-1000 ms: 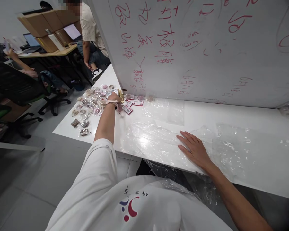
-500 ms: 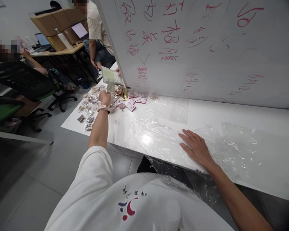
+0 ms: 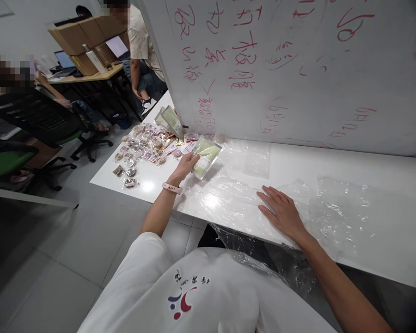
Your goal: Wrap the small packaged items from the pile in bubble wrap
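My left hand [image 3: 184, 167] grips the near edge of a flat pouch [image 3: 207, 156] with a pale green face and a white label, held just above the table. My right hand [image 3: 280, 209] lies with fingers spread on clear plastic film [image 3: 225, 189] that covers part of the white table [image 3: 395, 185]. Beyond my left hand is a spread of small wrapped packets [image 3: 138, 141], some brown, some pinkish. More green pouches [image 3: 172, 121] lean at the far end of that spread, by the whiteboard's edge.
A whiteboard [image 3: 291, 69] with red writing stands along the table's back. Clear film [image 3: 284, 273] also hangs over the front edge near my body. To the left are office chairs [image 3: 38, 111], a desk with boxes [image 3: 79, 39], and a seated person [image 3: 142, 46].
My left hand has come back from the packets toward the middle of the table, bringing a green pouch with it. My right hand has stayed on the film.
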